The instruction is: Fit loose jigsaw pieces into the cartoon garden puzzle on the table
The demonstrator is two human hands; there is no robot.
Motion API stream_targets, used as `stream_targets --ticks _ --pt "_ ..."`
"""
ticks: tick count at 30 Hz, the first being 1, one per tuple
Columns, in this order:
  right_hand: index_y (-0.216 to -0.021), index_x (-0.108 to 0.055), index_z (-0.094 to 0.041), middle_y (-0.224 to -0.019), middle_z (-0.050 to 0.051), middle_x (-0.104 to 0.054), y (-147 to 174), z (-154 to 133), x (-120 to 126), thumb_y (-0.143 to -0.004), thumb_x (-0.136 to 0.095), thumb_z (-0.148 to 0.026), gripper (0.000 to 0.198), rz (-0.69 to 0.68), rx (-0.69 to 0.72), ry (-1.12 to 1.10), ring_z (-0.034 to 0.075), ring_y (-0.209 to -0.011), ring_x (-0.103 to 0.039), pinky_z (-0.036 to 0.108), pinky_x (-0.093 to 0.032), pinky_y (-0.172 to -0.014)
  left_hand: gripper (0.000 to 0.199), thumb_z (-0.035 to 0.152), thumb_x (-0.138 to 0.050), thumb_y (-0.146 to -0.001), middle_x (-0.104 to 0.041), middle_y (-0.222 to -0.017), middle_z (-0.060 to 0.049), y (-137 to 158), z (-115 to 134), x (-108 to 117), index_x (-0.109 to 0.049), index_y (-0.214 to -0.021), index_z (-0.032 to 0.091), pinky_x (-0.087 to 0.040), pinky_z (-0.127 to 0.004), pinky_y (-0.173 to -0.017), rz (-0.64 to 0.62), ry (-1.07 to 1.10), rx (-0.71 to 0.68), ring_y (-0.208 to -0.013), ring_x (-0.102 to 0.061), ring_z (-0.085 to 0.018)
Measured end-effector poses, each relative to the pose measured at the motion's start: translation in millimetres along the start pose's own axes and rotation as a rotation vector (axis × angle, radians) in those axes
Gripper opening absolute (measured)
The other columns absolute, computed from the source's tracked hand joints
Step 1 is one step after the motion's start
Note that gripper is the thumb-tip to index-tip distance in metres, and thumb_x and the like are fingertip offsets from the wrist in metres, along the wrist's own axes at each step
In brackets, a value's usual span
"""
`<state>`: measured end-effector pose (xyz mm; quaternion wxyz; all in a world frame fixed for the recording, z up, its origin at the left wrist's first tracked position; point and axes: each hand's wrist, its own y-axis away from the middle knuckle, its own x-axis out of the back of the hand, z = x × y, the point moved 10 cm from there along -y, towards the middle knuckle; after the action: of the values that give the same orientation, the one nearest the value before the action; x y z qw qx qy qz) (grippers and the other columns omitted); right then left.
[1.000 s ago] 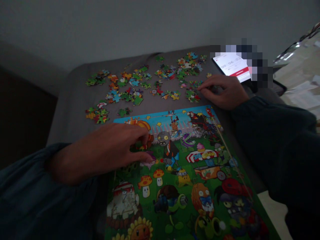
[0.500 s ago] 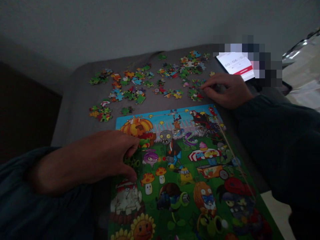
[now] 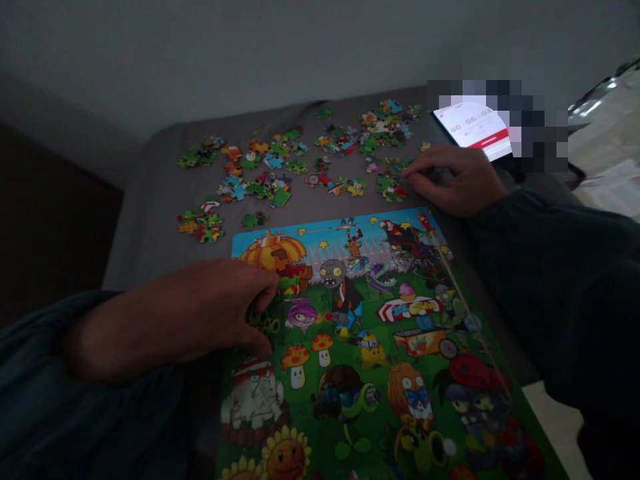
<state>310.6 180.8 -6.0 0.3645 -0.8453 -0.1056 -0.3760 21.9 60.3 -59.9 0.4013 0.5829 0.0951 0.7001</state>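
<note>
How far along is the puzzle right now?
Little looks joined: the loose pieces lie scattered on the grey surface, few of them connected. In hand: the left hand rests on the cartoon picture sheet, fingers at a piece; the right hand touches pieces by the phone. Nearly all assembly remains.

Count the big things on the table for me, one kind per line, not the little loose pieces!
Hands: 2, left hand and right hand
Puzzle picture board: 1
Phone: 1
Total: 4
The scattered puzzle pieces are too many and too dim to count.
</note>
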Motion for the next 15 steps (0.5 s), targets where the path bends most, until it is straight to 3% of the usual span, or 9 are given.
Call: stream_targets --ticks 5,10,15 --pt "-0.088 -0.079 -0.032 -0.086 0.001 -0.076 0.6 7.8 -2.3 -0.084 -0.080 -0.029 0.005 -0.020 -0.044 -0.036 0.023 -0.076 -0.069 0.040 -0.057 -0.073 0.036 0.025 -0.089 -0.065 -0.060 -0.069 0.001 -1.2 -0.5 -0.9 -0.053 -0.071 0.024 -0.025 -0.030 -0.052 -0.041 0.010 0.044 -0.059 -0.051 -0.017" --pt "-0.089 -0.079 -0.029 -0.085 0.002 -0.077 1.0 1.3 -0.7 -0.087 -0.075 -0.028 0.005 0.002 0.034 0.022 0.021 -0.071 -0.069 0.039 -0.056 -0.067 0.036 0.023 -0.089 -0.064 -0.061 -0.070 0.001 -2.0 0.4 -0.9 -0.054 -0.072 0.024 -0.024 -0.030 -0.054 -0.042 0.004 0.037 -0.061 -0.050 -0.017" --pt "-0.088 -0.080 -0.032 -0.087 0.003 -0.076 1.0 6.6 -1.2 -0.086 -0.079 -0.029 0.004 -0.013 -0.048 -0.030 0.025 -0.077 -0.071 0.043 -0.058 -0.072 0.036 0.019 -0.088 -0.065 -0.059 -0.069 0.002 -2.4 2.4 -2.8 -0.052 -0.072 0.023 -0.025 -0.030 -0.055 -0.053 0.014 -0.003 -0.062 -0.049 -0.016"
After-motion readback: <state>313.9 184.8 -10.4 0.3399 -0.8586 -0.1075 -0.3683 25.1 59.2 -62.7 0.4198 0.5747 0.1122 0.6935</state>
